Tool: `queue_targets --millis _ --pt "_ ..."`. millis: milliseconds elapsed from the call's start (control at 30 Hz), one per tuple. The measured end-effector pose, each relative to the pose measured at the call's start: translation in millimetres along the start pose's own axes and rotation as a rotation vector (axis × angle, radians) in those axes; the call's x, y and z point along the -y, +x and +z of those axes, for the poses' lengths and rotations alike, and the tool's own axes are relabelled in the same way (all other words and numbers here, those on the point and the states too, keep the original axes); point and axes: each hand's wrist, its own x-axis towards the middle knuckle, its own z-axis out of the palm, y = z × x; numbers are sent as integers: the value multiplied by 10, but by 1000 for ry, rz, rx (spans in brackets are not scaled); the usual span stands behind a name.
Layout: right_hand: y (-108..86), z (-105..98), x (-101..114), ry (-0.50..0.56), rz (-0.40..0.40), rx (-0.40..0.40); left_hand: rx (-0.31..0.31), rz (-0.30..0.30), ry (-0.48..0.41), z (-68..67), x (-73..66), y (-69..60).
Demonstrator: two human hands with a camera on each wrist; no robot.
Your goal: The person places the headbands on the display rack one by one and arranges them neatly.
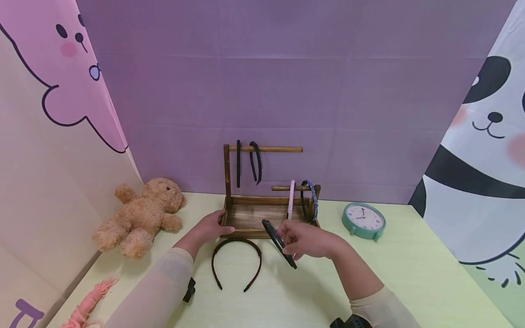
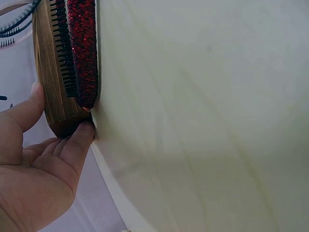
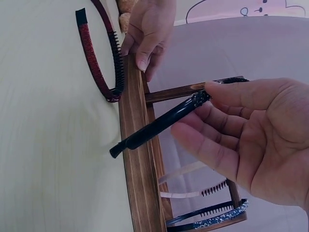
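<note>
My left hand (image 1: 207, 229) (image 2: 43, 179) grips the left front corner of a wooden rack (image 1: 250, 216) (image 2: 48, 72), thumb over the front edge and fingers at the side. Between the thumb and fingers of my right hand (image 1: 307, 240) (image 3: 275, 130) is a black headband (image 1: 270, 231) (image 3: 159, 121), held tilted before the rack's front, with dark beads on part of it. A dark red glittery headband (image 1: 237, 240) (image 2: 83, 48) (image 3: 91, 58) lies on the table, its toothed curve by the rack and its ends toward me.
Two black headbands (image 1: 239, 164) hang on the rack's upper bar; a pink one (image 1: 291, 200) and a blue one (image 1: 315, 200) hang on the lower bar. A teddy bear (image 1: 143, 218) and pink yarn (image 1: 91, 304) lie left; a green clock (image 1: 364, 221) stands right.
</note>
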Motion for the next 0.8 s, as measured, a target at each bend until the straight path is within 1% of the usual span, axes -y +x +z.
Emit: queue_targets --millis 167,300,567,733,800 --pt "-20 -39 14 20 -48 -46 0 -3 5 11 2 5" --pt "-53 -80 42 28 -90 -115 -1 -6 16 17 8 10" --pt "-160 -210 109 30 -153 -310 -2 -2 17 19 17 15" --pt "-259 -308 165 -14 -198 -456 -5 -8 9 23 16 24" --pt "-305 -355 198 -11 -218 -504 -7 -8 8 24 14 27"
